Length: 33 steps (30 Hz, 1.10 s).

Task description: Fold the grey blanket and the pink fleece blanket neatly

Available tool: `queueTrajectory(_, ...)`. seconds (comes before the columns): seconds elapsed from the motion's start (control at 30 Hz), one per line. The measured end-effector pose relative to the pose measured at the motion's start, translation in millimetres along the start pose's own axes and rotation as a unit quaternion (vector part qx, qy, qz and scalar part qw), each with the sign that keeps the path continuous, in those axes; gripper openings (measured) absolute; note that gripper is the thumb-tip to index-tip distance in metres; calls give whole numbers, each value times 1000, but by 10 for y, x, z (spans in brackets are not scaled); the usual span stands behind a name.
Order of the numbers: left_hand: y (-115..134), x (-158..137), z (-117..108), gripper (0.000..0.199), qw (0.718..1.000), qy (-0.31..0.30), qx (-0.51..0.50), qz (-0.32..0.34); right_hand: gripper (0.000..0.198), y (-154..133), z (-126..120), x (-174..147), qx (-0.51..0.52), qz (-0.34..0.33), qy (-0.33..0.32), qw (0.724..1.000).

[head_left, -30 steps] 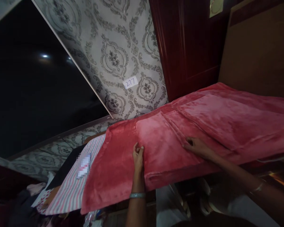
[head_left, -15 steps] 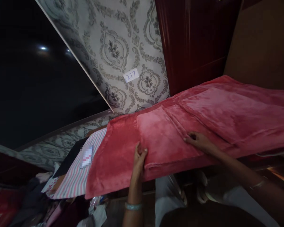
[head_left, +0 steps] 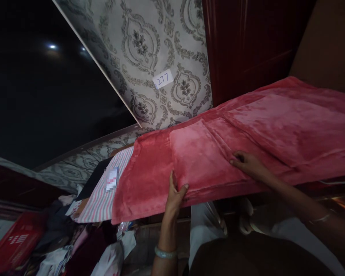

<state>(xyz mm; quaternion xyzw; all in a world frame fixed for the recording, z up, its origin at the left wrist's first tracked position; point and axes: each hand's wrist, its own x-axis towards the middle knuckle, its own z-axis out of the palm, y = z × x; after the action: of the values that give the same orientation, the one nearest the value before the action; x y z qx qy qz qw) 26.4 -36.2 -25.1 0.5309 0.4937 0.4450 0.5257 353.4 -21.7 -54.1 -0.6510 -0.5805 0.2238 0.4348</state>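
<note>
Spreading wider than before, the left hand (head_left: 175, 196) is resting open against the red cloth (head_left: 199, 151), which is overlapping a striped fabric (head_left: 97, 205); the right hand (head_left: 250, 165) is pinching its fold.

The support surface, probably a brown-edged table (head_left: 82, 207), is mostly concealed by its coverings. A red plush blanket (head_left: 145, 172) extends across most of its length; a striped cloth (head_left: 96, 207) lies at the left end, partly beneath the blanket.

Two hands (head_left: 176, 197) (head_left: 251, 165), one label (head_left: 163, 79) and seemingly one pink blanket (head_left: 204, 155) show.
</note>
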Motion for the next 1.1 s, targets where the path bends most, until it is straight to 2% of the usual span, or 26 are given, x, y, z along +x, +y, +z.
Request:
queueTrajectory(0.2, 77, -90, -5, 131, 999, -3, 5, -44, 39, -178, -60, -107, -70, -6, 7, 997)
queueTrajectory(0.37, 26, -68, 20, 131, 998, 19, 52, -3, 33, -171, -97, -135, -97, -2, 14, 995)
queueTrajectory(0.53, -52, -27, 23, 128, 996, 39, 68, 29, 33, -69, -32, -100, -90, -17, 29, 995)
queueTrajectory(0.87, -64, -20, 28, 131, 995, 50, 76, 31, 28, 7, 22, -80, -65, -6, 31, 997)
queueTrajectory(1.1, -36, -29, -52, 126, 993, 9, 115, 19, 30, 32, 21, -50, -45, -18, 37, 998)
